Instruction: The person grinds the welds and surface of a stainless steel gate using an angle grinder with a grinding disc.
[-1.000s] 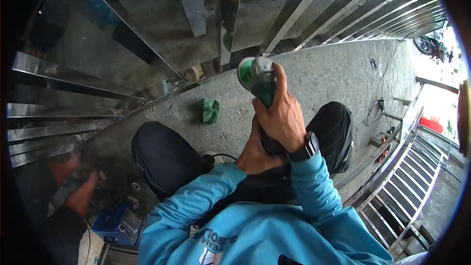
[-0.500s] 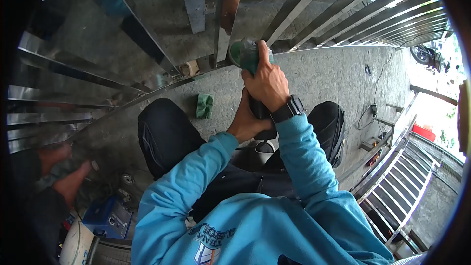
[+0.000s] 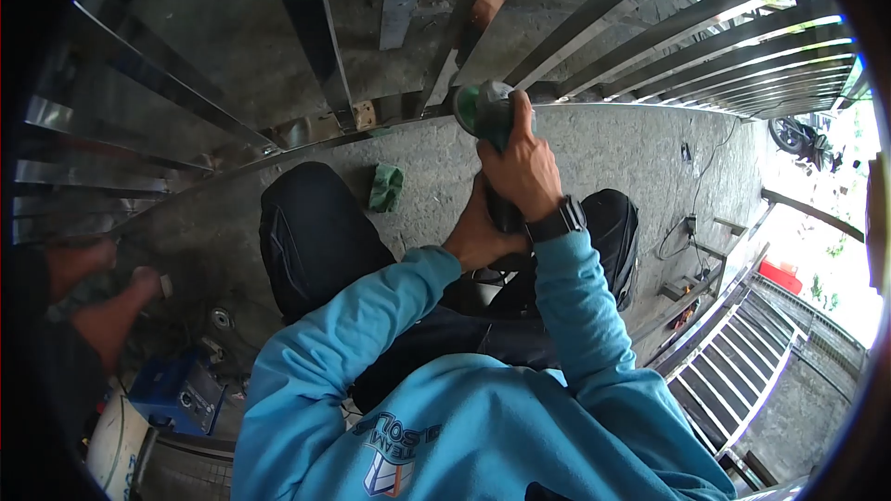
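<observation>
An angle grinder [image 3: 497, 111] with a round green disc [image 3: 467, 111] is held in both hands. My right hand [image 3: 524, 167] wraps around its front end, with the thumb stretched along the top. Closer to my body, my left hand [image 3: 478, 230] grips the dark rear part of the grinder, partly hidden by the right wrist. The disc is right at the lower rail of a shiny metal railing [image 3: 483, 14], beside the foot of one flat bar. A green cloth [image 3: 386, 187] lies on the concrete floor between my left knee and the rail.
Another person's bare feet [image 3: 116, 315] are at the left, near a blue machine [image 3: 176, 394] and a pale cylinder [image 3: 119, 445]. A slatted metal frame [image 3: 733, 362] lies at the right. Beyond are a cable [image 3: 713, 167], a red box [image 3: 780, 276] and a motorbike [image 3: 800, 137].
The view has shifted, and the railing bars appear farther right. Both hands and the grinder also sit slightly right and lower in view, still by the same bar's foot. The grip is unchanged.
</observation>
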A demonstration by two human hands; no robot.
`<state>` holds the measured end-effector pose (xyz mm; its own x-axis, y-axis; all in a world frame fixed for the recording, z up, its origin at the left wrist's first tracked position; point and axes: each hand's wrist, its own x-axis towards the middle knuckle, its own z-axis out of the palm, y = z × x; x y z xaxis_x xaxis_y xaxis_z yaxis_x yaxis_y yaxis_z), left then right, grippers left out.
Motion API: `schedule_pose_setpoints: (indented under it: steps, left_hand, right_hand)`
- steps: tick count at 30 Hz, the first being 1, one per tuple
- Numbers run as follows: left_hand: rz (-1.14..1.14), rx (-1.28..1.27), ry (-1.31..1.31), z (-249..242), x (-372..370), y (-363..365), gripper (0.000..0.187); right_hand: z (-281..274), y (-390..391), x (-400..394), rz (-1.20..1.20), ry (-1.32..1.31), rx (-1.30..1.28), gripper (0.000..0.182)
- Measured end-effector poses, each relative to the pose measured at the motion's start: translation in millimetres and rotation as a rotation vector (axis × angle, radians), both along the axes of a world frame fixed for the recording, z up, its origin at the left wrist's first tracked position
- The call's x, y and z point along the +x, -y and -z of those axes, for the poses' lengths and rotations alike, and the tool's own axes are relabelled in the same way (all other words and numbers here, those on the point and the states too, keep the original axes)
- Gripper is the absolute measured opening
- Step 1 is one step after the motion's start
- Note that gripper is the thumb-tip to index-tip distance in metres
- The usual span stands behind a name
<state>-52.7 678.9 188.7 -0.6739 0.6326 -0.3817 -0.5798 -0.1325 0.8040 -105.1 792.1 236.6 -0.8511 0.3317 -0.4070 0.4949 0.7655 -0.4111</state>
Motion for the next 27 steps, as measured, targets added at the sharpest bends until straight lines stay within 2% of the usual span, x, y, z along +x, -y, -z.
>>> schedule_pose_setpoints:
  steps: [7,10,13,16,17,19,21,23,24,25,26,27]
  left_hand:
    - [-0.039,0.007,0.035,8.2,-12.2,-3.0,0.115]
    - [-0.011,-0.037,0.024,5.8,-11.5,-4.4,0.115]
    - [-0.012,-0.064,-0.038,-0.4,2.4,-3.2,0.114]
    - [0.029,0.002,0.025,-0.2,17.3,-2.1,0.116]
    - [0.041,0.023,-0.064,3.4,24.9,-7.0,0.119]
    - [0.058,0.044,-0.151,3.7,35.9,-9.2,0.122]
    - [0.259,-0.09,-0.261,-3.2,46.0,-10.5,0.133]
    - [0.307,-0.119,-0.34,-17.7,48.8,-3.1,0.137]
    - [0.351,-0.149,-0.422,-23.7,46.6,1.8,0.14]
    - [0.36,-0.157,-0.422,-26.4,43.3,5.6,0.14]
    - [0.471,-0.241,-0.548,-27.9,39.7,10.0,0.138]
    - [0.581,-0.327,-0.676,-28.7,35.3,13.5,0.135]
  right_hand:
    - [4.8,0.4,-17.2,-0.025,0.001,0.037,0.084]
    - [9.4,-2.7,-10.1,-0.055,-0.097,0.061,0.083]
    - [7.3,-3.1,4.3,-0.037,-0.074,0.038,0.084]
    - [1.6,-6.6,21.7,0.0,-0.051,0.059,0.082]
    - [-1.6,-11.1,30.5,0.0,-0.054,0.059,0.082]
    - [-7.6,-24.2,53.3,0.129,-0.111,-0.103,0.083]
    - [-2.6,-36.6,78.5,0.218,-0.162,-0.181,0.084]
    - [14.8,-49.3,98.7,0.406,-0.252,-0.426,0.088]
    - [15.5,-49.6,102.2,0.413,-0.253,-0.432,0.088]
    - [15.9,-48.7,105.5,0.537,-0.259,-0.558,0.088]
    - [16.8,-47.9,108.9,0.662,-0.263,-0.686,0.088]
    - [19.4,-48.6,111.1,0.67,-0.263,-0.698,0.088]
